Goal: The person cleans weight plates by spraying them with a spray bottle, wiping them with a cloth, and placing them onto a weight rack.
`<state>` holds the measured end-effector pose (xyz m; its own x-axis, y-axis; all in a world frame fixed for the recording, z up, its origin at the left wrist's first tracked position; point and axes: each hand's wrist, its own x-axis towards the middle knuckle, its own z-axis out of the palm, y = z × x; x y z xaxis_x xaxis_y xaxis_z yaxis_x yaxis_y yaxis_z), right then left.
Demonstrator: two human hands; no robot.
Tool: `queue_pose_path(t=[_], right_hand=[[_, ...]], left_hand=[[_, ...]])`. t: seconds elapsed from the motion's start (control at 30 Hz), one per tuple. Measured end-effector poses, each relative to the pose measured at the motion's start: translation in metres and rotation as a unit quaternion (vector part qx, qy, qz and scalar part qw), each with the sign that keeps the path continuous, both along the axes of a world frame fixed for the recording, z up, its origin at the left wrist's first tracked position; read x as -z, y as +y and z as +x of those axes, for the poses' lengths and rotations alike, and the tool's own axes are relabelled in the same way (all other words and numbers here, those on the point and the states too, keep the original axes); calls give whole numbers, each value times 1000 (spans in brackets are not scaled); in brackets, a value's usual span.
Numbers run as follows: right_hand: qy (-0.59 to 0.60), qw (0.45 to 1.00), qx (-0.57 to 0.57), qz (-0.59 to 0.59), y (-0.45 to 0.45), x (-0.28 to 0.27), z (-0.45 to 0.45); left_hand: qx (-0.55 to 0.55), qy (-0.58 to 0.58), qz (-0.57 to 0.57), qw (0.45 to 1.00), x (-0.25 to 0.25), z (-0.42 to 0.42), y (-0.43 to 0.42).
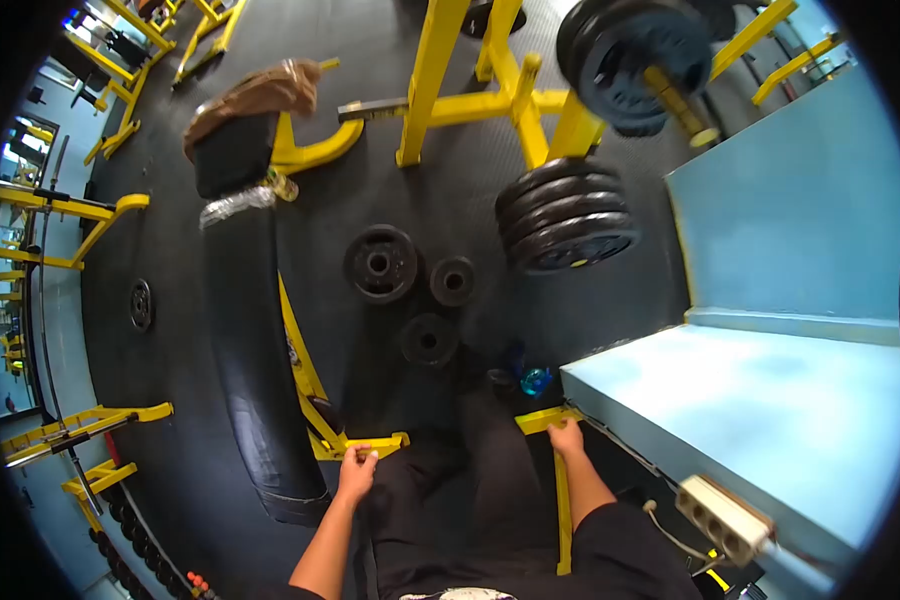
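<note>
My left hand (358,470) is at the yellow frame end (385,444) beside the black padded bench (255,350), its fingers curled together at the bar. On the right, my right hand (566,438) is closed on a yellow bar (540,420) near the light blue ledge. Between and beyond my hands, three black weight plates lie on the dark floor: a large one (380,264) and two smaller ones (452,281) (429,340). A brown cloth (260,98) and clear plastic (238,206) lie on the bench.
Stacked plates (568,215) hang on a yellow rack (425,80) ahead, with more plates (635,60) above. A blue ledge (750,410) and a power strip (723,518) are at the right. A blue object (536,381) is on the floor; barbell racks (95,425) stand left.
</note>
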<state>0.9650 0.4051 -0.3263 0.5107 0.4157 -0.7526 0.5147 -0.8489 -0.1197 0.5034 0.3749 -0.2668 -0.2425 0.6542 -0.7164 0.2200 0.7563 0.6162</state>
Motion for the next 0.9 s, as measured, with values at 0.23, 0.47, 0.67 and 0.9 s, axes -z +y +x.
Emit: queue_pose_path(t=[0.23,0.47,0.67,0.9], right_hand=[[-45,998,-15,34,32,159,10],[-66,969,-89,219,45,266,12],[36,939,-211,268,123,254,0],[164,869,-276,377,221,155,-97]], left_hand=[[15,-52,8,999,114,42,70],[26,-90,47,994,244,61,113],[116,-129,155,973,315,83,177],[326,3,483,813,275,157,221]])
